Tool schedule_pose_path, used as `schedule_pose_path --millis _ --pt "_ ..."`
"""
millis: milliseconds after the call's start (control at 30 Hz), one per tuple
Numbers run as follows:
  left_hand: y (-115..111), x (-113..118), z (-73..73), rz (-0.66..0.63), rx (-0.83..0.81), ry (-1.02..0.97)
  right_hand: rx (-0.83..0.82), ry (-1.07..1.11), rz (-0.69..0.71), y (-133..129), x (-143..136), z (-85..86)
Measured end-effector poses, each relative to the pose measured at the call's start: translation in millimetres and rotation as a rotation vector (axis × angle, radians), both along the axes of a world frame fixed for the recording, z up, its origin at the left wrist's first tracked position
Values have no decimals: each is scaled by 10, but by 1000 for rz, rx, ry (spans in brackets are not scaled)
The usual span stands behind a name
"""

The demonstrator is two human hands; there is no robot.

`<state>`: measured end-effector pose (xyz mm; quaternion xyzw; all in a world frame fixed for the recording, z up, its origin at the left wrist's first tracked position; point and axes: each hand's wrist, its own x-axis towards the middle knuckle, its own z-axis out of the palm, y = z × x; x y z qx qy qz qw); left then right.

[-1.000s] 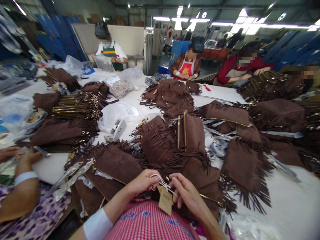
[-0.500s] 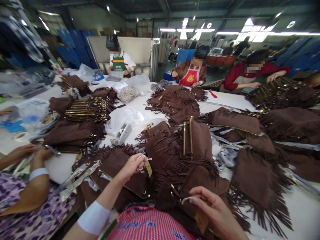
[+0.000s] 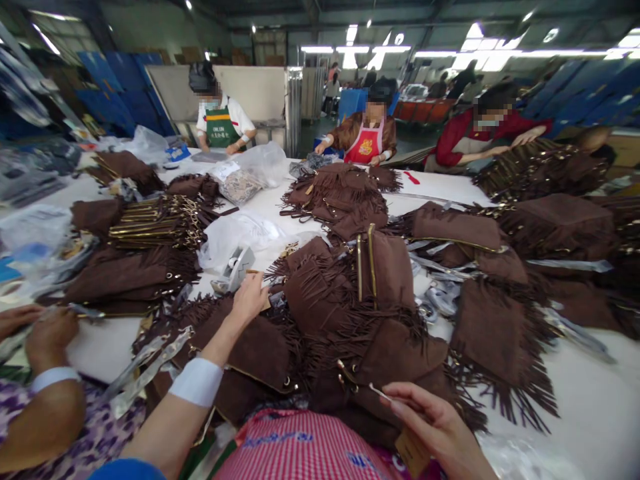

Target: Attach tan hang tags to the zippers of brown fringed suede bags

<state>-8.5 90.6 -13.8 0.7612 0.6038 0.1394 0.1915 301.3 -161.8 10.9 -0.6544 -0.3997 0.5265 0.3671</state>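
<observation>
My left hand [image 3: 249,298] is closed over a tan paper tag [image 3: 265,305], partly hidden by the fingers, beside the grey tape dispenser [image 3: 235,267]. Low on the right, my right hand [image 3: 433,417] pinches a white string [image 3: 379,391] between thumb and fingertips. Below that hand hangs another tan tag [image 3: 413,453], partly covered by the palm. Brown fringed bags [image 3: 320,293] lie heaped between and beyond both hands. A brown bag with gold zip hardware [image 3: 400,363] lies just behind the string.
To my left, a co-worker's hands [image 3: 53,333] work close to the table edge. Piled brown bags with gold zips [image 3: 155,223] and clear plastic bags [image 3: 243,233] cover the left side. A fringed bag [image 3: 500,340] lies at right. Several co-workers sit across the white table [image 3: 445,187].
My left hand has moved up and left with its tag, towards the tape dispenser; its white string no longer shows. My right hand stays low, still pinching its string. The view has shifted slightly.
</observation>
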Motion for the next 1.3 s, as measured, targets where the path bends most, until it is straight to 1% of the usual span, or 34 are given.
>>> schedule_pose_path --millis 33,67,133,167,200,267,333,400,433,567,667,733,800,867,900,967,1000,1033,1067,1100,1167,1200,1233,1300 --pt "-142 89 -12 -67 -9 -39 6 -21 -21 -11 -25 5" --pt "-304 200 -30 -170 -42 -91 10 -44 -34 -17 -49 5" --pt "-659 466 -88 -442 -142 -170 17 -96 -34 -13 -89 -8" --pt "-832 606 -131 -558 -176 -159 22 -123 -29 -5 -100 -20" --pt "-989 740 -180 -642 -186 -116 29 -151 -21 5 -104 -35" --pt "-1224 960 -290 -761 -156 13 42 -214 -16 16 -90 -72" --pt "-1340 1090 -386 -830 -114 126 53 -274 -36 0 -53 -117" --pt "-1366 1134 -431 -864 -87 174 58 -321 -70 -61 -2 -168" --pt "-1361 1134 -429 -875 -77 174 55 -338 -92 -109 27 -194" --pt "-1298 1073 -318 -893 -34 119 1 -357 -189 -397 171 -292" --pt "-1205 1007 -237 -823 -12 107 -37 -389 -265 -659 318 -384" --pt "-1120 963 -209 -775 -4 125 -51 -431 -315 -833 428 -479" --pt "-1040 935 -193 -752 -11 175 -69 -432 -372 -995 527 -605" --pt "-997 943 -174 -735 -11 245 -77 -383 -427 -1127 594 -745" --pt "-995 967 -162 -721 15 272 -72 -351 -463 -1177 613 -813" --pt "-1036 1060 -137 -702 145 278 -53 -293 -542 -1235 625 -930" --pt "-1077 1129 -128 -716 231 260 -45 -274 -578 -1244 624 -977" --pt "-1129 1211 -122 -760 309 240 -38 -264 -606 -1239 623 -1015" --pt "-1189 1304 -122 -836 361 232 -34 -260 -621 -1226 624 -1047" --pt "-1254 1402 -128 -936 377 247 -32 -261 -625 -1206 630 -1074" --pt "-1388 1605 -159 -1109 329 350 -24 -262 -627 -1164 658 -1117" --pt "-1452 1705 -185 -1150 298 411 -16 -255 -629 -1149 679 -1135" --pt "-1511 1800 -219 -1156 285 456 -9 -244 -635 -1140 703 -1152" --pt "-1609 1978 -317 -1135 337 460 8 -215 -645 -1145 750 -1183"
